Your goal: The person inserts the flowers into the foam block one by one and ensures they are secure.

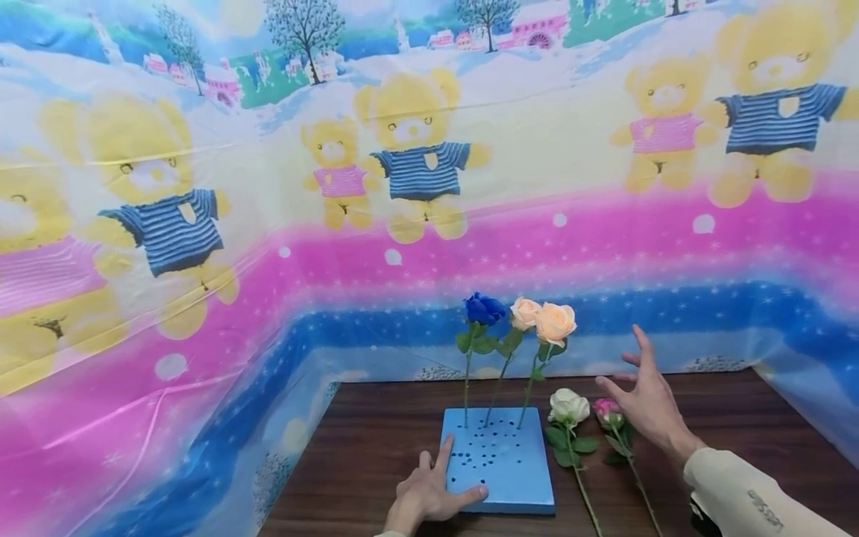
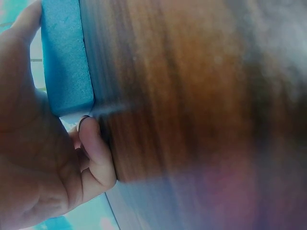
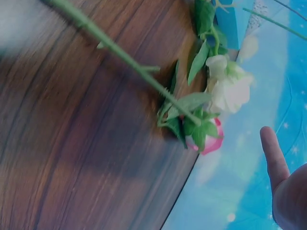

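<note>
My left hand point(image 1: 429, 492) rests on the left front corner of a light blue foam block point(image 1: 499, 488) with many small holes. Its thumb and index finger lie spread across the top, while other fingers curl beside the block in the left wrist view. A blue rose point(image 1: 485, 308) and two peach roses, one point(image 1: 555, 324) in front of the other point(image 1: 526, 313), stand upright in the block's far holes. My right hand point(image 1: 654, 406) is raised over the table with fingers spread and nothing in them. Nearest it lie a pink rose point(image 1: 609, 412) and a white rose point(image 1: 569, 407).
The dark wooden table point(image 1: 362, 440) ends at a printed cloth backdrop point(image 1: 376, 343) with teddy bears. The stems of the two lying roses stretch toward the near table edge, right of the block.
</note>
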Tool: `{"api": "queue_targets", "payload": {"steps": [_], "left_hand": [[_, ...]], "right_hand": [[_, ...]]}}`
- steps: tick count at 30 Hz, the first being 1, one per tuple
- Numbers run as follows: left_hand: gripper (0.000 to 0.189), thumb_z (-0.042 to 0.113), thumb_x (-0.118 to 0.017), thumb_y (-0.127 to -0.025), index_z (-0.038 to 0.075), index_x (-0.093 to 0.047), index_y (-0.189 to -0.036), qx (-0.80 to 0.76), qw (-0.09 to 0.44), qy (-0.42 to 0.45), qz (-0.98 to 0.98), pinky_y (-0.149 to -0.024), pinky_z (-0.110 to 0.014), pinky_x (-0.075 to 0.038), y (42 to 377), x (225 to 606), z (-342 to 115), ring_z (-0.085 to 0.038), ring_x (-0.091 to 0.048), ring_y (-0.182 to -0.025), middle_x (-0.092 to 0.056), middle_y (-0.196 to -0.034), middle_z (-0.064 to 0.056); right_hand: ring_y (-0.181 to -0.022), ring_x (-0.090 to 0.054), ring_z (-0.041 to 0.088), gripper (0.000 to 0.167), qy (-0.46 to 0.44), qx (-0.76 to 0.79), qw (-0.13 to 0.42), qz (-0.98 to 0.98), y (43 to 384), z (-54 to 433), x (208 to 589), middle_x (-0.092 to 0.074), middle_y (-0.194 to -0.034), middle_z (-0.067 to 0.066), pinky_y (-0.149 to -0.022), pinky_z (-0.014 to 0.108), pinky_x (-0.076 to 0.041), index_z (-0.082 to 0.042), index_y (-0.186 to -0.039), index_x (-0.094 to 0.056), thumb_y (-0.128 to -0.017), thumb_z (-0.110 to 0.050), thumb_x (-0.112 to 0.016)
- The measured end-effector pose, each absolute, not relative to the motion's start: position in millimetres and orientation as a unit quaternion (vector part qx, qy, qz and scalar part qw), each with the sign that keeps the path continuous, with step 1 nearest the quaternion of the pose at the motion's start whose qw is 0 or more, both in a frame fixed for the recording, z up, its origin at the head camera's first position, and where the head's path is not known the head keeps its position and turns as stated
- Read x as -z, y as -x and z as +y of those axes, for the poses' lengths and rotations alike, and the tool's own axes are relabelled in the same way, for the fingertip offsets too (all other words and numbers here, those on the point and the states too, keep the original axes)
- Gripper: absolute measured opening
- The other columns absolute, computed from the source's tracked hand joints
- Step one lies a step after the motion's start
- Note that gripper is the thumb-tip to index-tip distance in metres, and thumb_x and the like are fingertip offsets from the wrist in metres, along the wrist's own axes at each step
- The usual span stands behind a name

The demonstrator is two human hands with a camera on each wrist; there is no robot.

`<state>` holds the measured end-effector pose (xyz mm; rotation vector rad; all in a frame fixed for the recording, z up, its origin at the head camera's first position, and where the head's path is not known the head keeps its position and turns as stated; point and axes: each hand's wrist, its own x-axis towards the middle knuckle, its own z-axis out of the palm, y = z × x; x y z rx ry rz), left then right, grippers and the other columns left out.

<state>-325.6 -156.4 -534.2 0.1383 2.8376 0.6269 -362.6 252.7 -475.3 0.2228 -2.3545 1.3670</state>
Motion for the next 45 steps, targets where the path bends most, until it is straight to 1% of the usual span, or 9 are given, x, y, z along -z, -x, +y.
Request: {"api": "queue_targets", "payload": {"steps": [12, 18, 22, 26, 29, 31, 35, 39, 45], "left_hand": [[0.117, 0.092, -0.065, -0.089, 0.031, -0.022, -0.179, -0.213, 0.117, -0.049, 0.969, -0.06, -0.044, -0.028, 326.9, 535.4, -158.5, -0.028, -0.056, -0.07, -0.041, -0.166, -0.031], [0.117, 0.092, -0.064, -0.089, 0.031, -0.022, -0.179, -0.214, 0.118, -0.05, 0.968, -0.059, -0.043, -0.027, 327.2, 536.7, -158.6, -0.028, -0.055, -0.069, -0.041, -0.165, -0.032], [0.117, 0.092, -0.064, -0.089, 0.031, -0.022, -0.179, -0.218, 0.119, -0.05, 0.967, -0.059, -0.044, -0.028, 327.8, 538.0, -159.5, -0.03, -0.059, -0.073, -0.039, -0.168, -0.033], [0.117, 0.092, -0.064, -0.089, 0.031, -0.021, -0.18, -0.218, 0.122, -0.051, 0.967, -0.059, -0.045, -0.029, 327.5, 539.0, -159.5, -0.03, -0.06, -0.074, -0.037, -0.169, -0.033], [0.117, 0.093, -0.063, -0.089, 0.031, -0.021, -0.18, -0.214, 0.12, -0.052, 0.968, -0.059, -0.044, -0.029, 327.6, 538.5, -159.0, -0.03, -0.059, -0.072, -0.039, -0.168, -0.033], [0.117, 0.093, -0.063, -0.089, 0.031, -0.022, -0.18, -0.211, 0.116, -0.051, 0.969, -0.059, -0.044, -0.029, 327.6, 537.7, -158.7, -0.03, -0.058, -0.071, -0.041, -0.166, -0.032], [0.117, 0.093, -0.063, -0.089, 0.031, -0.022, -0.179, -0.208, 0.114, -0.051, 0.97, -0.058, -0.044, -0.028, 327.4, 537.4, -158.4, -0.029, -0.057, -0.069, -0.042, -0.165, -0.031], [0.117, 0.093, -0.062, -0.089, 0.031, -0.022, -0.179, -0.206, 0.115, -0.052, 0.97, -0.058, -0.043, -0.027, 327.2, 539.0, -158.5, -0.028, -0.057, -0.067, -0.04, -0.168, -0.031], [0.116, 0.092, -0.064, -0.089, 0.031, -0.022, -0.179, -0.208, 0.112, -0.051, 0.97, -0.058, -0.044, -0.029, 327.5, 538.7, -158.3, -0.028, -0.056, -0.068, -0.042, -0.165, -0.031]], "right_hand": [[-0.134, -0.055, 0.066, 0.119, -0.075, -0.496, 0.206, -0.841, 355.4, 269.7, 477.8, -0.03, -0.166, 0.046, -0.067, 0.039, -0.066, -0.043, -0.176, 0.018, -0.108, -0.029, -0.079], [-0.131, -0.055, 0.069, 0.125, -0.058, -0.499, 0.181, -0.845, 352.2, 270.0, 482.1, -0.03, -0.161, 0.049, -0.064, 0.041, -0.066, -0.041, -0.175, 0.021, -0.106, -0.018, -0.08], [-0.124, -0.061, 0.066, 0.124, -0.038, -0.487, 0.152, -0.859, 348.4, 267.5, 486.2, -0.03, -0.154, 0.049, -0.063, 0.044, -0.066, -0.032, -0.177, 0.021, -0.106, -0.013, -0.08], [-0.091, -0.076, 0.05, 0.119, -0.01, -0.47, 0.115, -0.875, 343.9, 265.1, 487.0, -0.033, -0.151, 0.052, -0.059, 0.047, -0.064, -0.017, -0.177, 0.016, -0.105, -0.01, -0.078], [-0.062, -0.075, 0.035, 0.112, 0.005, -0.456, 0.087, -0.886, 342.2, 264.2, 487.1, -0.031, -0.145, 0.057, -0.057, 0.047, -0.062, -0.009, -0.176, 0.009, -0.105, -0.013, -0.078], [-0.055, -0.072, 0.031, 0.104, 0.012, -0.45, 0.071, -0.89, 341.0, 264.1, 488.2, -0.026, -0.142, 0.059, -0.055, 0.046, -0.061, -0.004, -0.174, 0.0, -0.105, -0.012, -0.077], [-0.061, -0.07, 0.03, 0.077, 0.024, -0.432, 0.027, -0.901, 336.4, 265.8, 493.8, -0.02, -0.138, 0.057, -0.053, 0.043, -0.062, 0.006, -0.162, -0.024, -0.106, -0.01, -0.074], [-0.074, -0.066, 0.037, 0.049, 0.032, -0.398, -0.029, -0.916, 330.5, 266.9, 499.3, -0.027, -0.128, 0.048, -0.052, 0.041, -0.062, 0.01, -0.14, -0.046, -0.104, -0.01, -0.074], [-0.09, -0.06, 0.05, 0.04, 0.051, -0.363, -0.11, -0.924, 329.1, 265.0, 499.4, -0.035, -0.12, 0.044, -0.053, 0.043, -0.063, 0.005, -0.124, -0.054, -0.098, -0.01, -0.08]]}}
